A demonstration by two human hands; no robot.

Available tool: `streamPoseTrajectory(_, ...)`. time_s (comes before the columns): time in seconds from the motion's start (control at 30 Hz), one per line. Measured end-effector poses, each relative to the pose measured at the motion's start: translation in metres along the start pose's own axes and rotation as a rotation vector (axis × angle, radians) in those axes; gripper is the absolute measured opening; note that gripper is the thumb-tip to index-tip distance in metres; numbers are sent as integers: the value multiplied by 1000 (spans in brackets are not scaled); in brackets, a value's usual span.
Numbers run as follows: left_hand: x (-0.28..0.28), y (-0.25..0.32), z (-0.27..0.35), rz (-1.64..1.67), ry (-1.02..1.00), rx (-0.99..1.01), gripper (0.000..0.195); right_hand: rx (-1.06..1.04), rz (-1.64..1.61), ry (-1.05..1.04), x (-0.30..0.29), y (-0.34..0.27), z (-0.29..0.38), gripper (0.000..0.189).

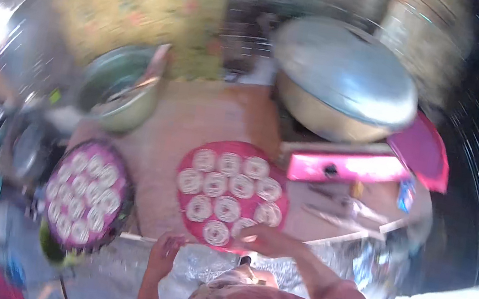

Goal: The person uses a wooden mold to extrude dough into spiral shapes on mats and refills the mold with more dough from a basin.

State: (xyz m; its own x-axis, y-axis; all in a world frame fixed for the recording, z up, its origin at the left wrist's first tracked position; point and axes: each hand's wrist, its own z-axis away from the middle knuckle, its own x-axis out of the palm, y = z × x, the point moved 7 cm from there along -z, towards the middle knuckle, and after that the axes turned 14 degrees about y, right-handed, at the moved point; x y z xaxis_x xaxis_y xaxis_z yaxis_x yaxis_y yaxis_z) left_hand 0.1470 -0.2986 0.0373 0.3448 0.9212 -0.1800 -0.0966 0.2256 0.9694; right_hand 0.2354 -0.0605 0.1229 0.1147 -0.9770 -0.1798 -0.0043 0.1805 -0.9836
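A round pink mat lies on the table before me, with several flat white coils of thin noodle-like strands spread over it. My right hand is over the mat's near right edge, fingers bent at a coil that it partly hides. Whether the fingers touch or grip that coil is not clear. Just off the mat's near left edge is my left hand, blurred, by the table's front edge. Further left, a second round tray, purple-pink inside a dark rim, carries several similar coils.
A large metal pot with a domed lid stands back right. Before it are a pink box-like object, a purple-pink plate and small items. A green bowl with utensils is back left, near a yellow floral cloth.
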Motion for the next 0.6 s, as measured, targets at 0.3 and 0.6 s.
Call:
streamPoseTrajectory(0.3,19,-10,143,-700,3,1297,43,611,-1408,-87,275,102,8,36)
streamPoseTrajectory(0.6,-42,-79,167,-518,-95,1026,59,935,-1950,102,319,137,66,39)
